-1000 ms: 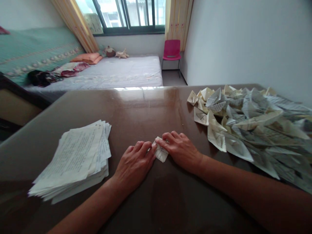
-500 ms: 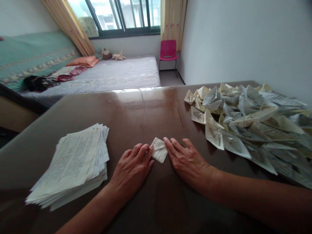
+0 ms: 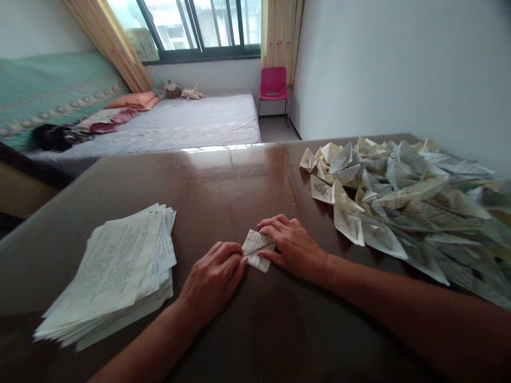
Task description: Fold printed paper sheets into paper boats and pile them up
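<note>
A small folded square of printed paper [image 3: 255,249] lies on the brown table between my hands, turned so that a corner points towards me. My left hand [image 3: 217,274] pinches its left corner between thumb and curled fingers. On the right side, my right hand [image 3: 293,244] has its fingers over the upper right edge and its thumb by the lower right, gripping the paper from that side. A crease or opening runs across the middle of the square. Part of its right corner is hidden under the fingers.
A stack of printed sheets [image 3: 115,271] sits on the table [image 3: 223,197] to the left. Many folded paper boats [image 3: 395,197] are heaped on the right. Beyond the table are a bed [image 3: 199,119] and a pink chair [image 3: 273,83] below a window.
My right hand has gone from lying flat beside the paper to gripping its right side. My left fingers have curled into a pinch on the left corner. The view has shifted slightly.
</note>
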{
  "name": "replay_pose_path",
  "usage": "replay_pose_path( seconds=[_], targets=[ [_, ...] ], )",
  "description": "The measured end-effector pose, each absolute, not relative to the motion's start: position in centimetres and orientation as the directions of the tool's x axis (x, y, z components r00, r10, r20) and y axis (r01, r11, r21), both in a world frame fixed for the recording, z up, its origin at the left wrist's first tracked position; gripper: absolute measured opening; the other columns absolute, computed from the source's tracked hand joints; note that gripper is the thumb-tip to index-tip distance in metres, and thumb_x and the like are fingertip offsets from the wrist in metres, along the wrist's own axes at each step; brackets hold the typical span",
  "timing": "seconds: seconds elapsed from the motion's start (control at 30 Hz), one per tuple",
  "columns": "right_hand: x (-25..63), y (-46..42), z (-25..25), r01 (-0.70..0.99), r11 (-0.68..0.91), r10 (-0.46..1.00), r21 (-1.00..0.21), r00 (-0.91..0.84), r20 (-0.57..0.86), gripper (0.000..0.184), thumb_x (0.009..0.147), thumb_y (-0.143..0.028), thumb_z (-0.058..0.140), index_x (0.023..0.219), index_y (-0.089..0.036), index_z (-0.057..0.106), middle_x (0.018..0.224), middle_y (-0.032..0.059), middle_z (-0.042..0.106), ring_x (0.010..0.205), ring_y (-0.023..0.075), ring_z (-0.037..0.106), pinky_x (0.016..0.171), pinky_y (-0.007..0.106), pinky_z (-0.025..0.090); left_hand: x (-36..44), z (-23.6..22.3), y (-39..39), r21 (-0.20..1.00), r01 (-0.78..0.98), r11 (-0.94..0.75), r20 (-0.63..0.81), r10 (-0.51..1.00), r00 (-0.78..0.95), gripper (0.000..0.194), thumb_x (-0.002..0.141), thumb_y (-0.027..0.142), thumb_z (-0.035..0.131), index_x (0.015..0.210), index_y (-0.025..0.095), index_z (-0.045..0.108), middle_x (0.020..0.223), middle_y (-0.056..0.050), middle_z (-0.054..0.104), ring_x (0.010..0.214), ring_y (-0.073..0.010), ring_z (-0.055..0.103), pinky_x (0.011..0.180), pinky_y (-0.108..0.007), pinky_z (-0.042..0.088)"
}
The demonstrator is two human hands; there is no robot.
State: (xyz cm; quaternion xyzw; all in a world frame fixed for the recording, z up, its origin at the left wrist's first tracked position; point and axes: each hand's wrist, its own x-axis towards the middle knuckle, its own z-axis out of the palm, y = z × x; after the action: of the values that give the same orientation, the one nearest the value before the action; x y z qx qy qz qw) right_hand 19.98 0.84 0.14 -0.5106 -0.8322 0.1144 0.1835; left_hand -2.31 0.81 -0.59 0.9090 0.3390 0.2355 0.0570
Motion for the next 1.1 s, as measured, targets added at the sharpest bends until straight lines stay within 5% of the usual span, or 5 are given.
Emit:
replay_pose_path(
  seconds=[0.27,0.47,0.7,0.9,1.1],
  targets=[
    [19.5,0.5,0.0,0.407,0.349,0.882,-0.844,-0.447,0.150,0.014,0.086,-0.016,0.057,0.099,-0.021,0.059,0.089,-0.0014,0.067,0.080,0.0119,0.060,0.074,0.025,0.044,-2.2,-0.6,0.8,0.574,0.619,-0.537,0.274,0.838,0.472,0.026,0.088,0.026,0.057,0.112,0.019,0.053,0.099,-0.002,0.057,0.064,-0.0082,0.054,0.061,-0.021,0.047],
    [19.2,0.9,-0.7,0.208,0.170,0.942,-0.963,-0.320,0.097,0.024,0.086,-0.027,0.060,0.108,-0.020,0.055,0.091,0.0012,0.064,0.076,0.0119,0.060,0.067,0.024,0.048,-1.8,0.0,0.8,0.801,0.505,-0.322,0.093,0.900,0.427,0.016,0.088,0.031,0.056,0.084,0.016,0.061,0.067,0.003,0.056,0.059,-0.0093,0.050,0.055,-0.019,0.041],
    [18.9,0.5,-0.4,0.233,0.138,0.952,-0.963,-0.299,0.064,0.036,0.076,-0.032,0.072,0.102,-0.020,0.052,0.083,-0.0011,0.064,0.070,0.0115,0.059,0.061,0.022,0.048,-1.6,-0.2,1.1,0.987,0.160,-0.016,-0.050,0.913,0.405,0.019,0.086,0.033,0.059,0.094,0.016,0.053,0.081,-0.001,0.065,0.070,-0.0126,0.062,0.063,-0.024,0.052],
    [18.8,-0.1,0.0,0.518,0.527,0.849,-0.673,-0.357,0.390,0.005,0.085,-0.021,0.061,0.085,-0.018,0.056,0.082,0.0005,0.062,0.074,0.0119,0.055,0.067,0.024,0.041,-1.9,-0.9,0.8,0.871,0.383,-0.308,0.143,0.904,0.403,0.019,0.088,0.027,0.057,0.106,0.020,0.054,0.101,-0.003,0.063,0.083,-0.0142,0.063,0.076,-0.029,0.054],
    [19.3,0.1,0.4,0.782,0.620,0.729,-0.070,-0.541,0.420,0.009,0.093,-0.021,0.051,0.090,-0.019,0.059,0.089,0.0037,0.065,0.082,0.0174,0.052,0.074,0.033,0.032,-2.4,-0.5,1.1,0.318,0.597,-0.736,0.546,0.657,0.520,0.024,0.086,0.022,0.061,0.110,0.022,0.058,0.107,-0.006,0.060,0.106,-0.0215,0.051,0.093,-0.037,0.046]
  ],
)
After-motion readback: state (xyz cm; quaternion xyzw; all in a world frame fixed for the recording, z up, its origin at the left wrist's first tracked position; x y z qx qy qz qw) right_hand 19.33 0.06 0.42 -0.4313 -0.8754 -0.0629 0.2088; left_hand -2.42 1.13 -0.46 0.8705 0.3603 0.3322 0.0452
